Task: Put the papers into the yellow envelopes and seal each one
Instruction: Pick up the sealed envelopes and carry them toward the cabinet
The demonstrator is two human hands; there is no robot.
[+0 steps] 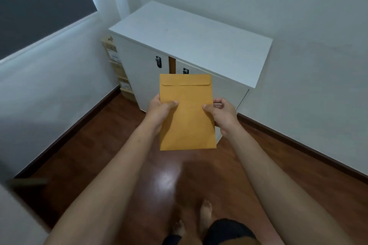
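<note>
A yellow envelope (pixel 187 123) is held upright in the air in front of me, its flap at the top folded down flat. My left hand (pixel 159 110) grips its left edge with the thumb on the front. My right hand (pixel 220 113) pinches its right edge the same way. No loose papers are in view.
A white cabinet (pixel 199 45) with two locked doors stands against the wall just beyond the envelope, its right door slightly ajar. Stacked cardboard boxes (pixel 117 65) sit to its left. Wooden floor (pixel 89 155) lies below, with my bare feet at the bottom.
</note>
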